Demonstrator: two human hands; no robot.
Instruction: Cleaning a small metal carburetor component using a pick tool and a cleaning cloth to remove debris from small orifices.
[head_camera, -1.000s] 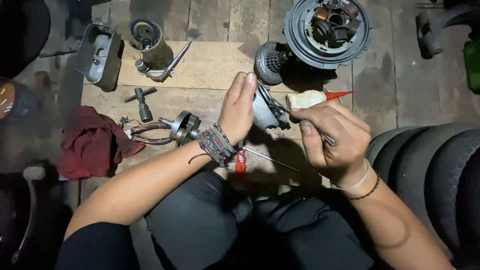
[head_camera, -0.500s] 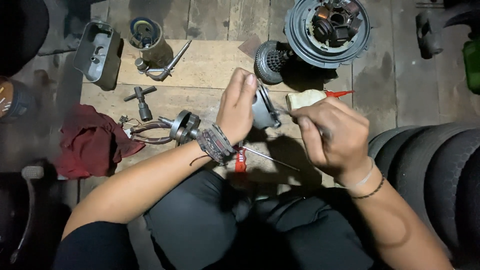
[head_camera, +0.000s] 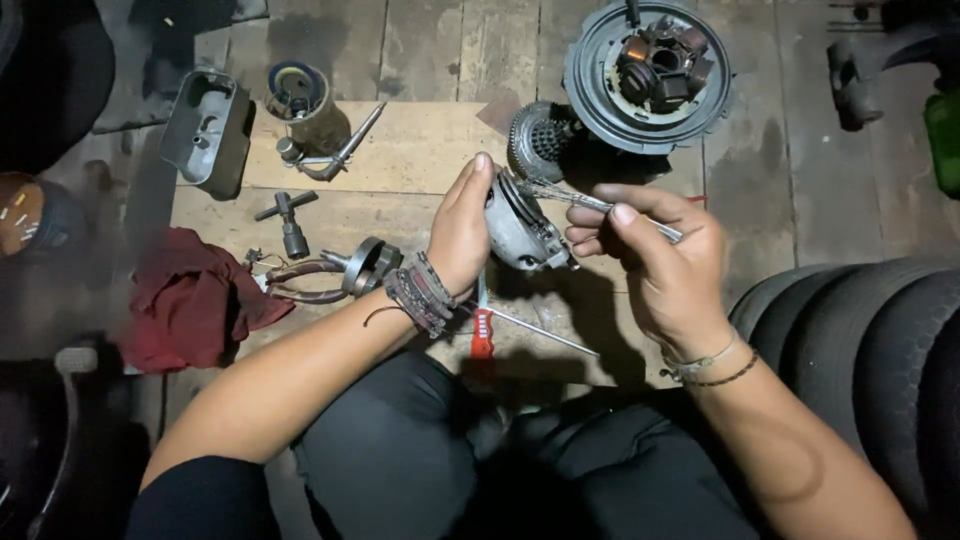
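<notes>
While the left hand cups a round grey metal part at frame centre, the right hand pinches a thin metal tool against it. Both sets of fingers are closed on their objects, above a red-handled screwdriver on the wooden board.

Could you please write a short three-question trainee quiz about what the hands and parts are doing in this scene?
1. True or false: the left hand holds the round grey metal part.
2. What does the right hand hold? A) red rag B) thin metal tool C) tyre
3. Which colour is the rag lying on the floor?

Key: 1 true. 2 B, the thin metal tool, its tip at the part. 3 red.
</notes>
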